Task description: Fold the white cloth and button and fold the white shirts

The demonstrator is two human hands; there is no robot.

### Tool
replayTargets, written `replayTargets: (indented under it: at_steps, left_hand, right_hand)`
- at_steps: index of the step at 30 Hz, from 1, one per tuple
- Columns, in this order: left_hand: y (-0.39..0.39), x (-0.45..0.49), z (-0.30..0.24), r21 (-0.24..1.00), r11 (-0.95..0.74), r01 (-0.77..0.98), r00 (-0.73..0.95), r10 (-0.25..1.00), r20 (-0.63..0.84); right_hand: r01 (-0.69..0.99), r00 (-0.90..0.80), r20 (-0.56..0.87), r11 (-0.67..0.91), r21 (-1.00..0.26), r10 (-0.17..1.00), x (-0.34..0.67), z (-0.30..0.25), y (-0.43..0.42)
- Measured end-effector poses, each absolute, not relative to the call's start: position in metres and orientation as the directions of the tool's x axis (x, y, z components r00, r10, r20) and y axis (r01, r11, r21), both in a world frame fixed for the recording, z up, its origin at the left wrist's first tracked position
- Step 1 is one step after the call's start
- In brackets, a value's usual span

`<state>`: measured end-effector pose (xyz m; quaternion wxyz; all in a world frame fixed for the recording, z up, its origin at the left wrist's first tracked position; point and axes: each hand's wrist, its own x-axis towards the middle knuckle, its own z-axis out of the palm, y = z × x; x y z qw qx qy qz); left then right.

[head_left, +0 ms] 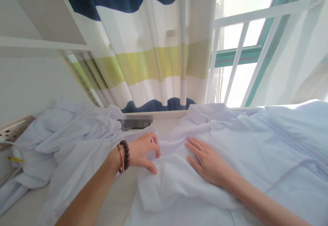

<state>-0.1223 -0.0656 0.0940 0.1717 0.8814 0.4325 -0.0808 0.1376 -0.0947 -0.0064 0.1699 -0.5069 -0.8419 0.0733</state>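
A white collared shirt [246, 137] lies spread over the pale surface, its collar [208, 111] toward the far edge. My right hand [205, 161] rests flat on the shirt with fingers stretched out. Just left of it, my left hand [145, 151] hovers at the edge of the shirt's sleeve [166, 181], fingers curved and apart, with nothing between them. Beads and a thin band circle the left wrist. To the left, more crumpled white cloth [77, 130] lies in a heap.
A dark object, partly blurred out, [137, 122] lies near the far edge between the cloths. At the far left is a wall socket [15, 130] with a white cable. White railing bars [237, 55], a striped curtain [153, 62] and a window stand behind.
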Motion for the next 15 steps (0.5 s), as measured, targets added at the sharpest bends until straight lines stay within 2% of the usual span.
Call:
replayTargets:
  at_steps: [3, 7, 10, 13, 15]
  left_hand:
    - [-0.064, -0.124, 0.09, 0.21, -0.601, 0.771, 0.637, 0.736, -0.231]
    - [-0.051, -0.122, 0.083, 0.281, -0.655, 0.702, 0.695, 0.716, -0.066]
    - [-0.043, -0.121, 0.078, 0.312, -0.593, 0.743, 0.661, 0.723, -0.199]
    - [-0.045, -0.115, 0.078, 0.235, -0.493, 0.838, 0.546, 0.752, -0.37]
    - [-0.051, -0.109, 0.082, 0.199, -0.504, 0.841, 0.541, 0.764, -0.351]
  right_hand:
    - [0.819, -0.432, 0.236, 0.488, -0.302, 0.87, 0.139, -0.009, -0.093]
    - [0.81, -0.434, 0.236, 0.492, -0.32, 0.869, 0.14, -0.014, -0.089]
    - [0.792, -0.432, 0.257, 0.5, -0.35, 0.864, 0.14, -0.014, -0.087]
    - [0.767, -0.423, 0.245, 0.489, -0.416, 0.872, 0.141, -0.011, -0.087]
    - [0.742, -0.409, 0.227, 0.467, -0.481, 0.884, 0.143, -0.007, -0.087]
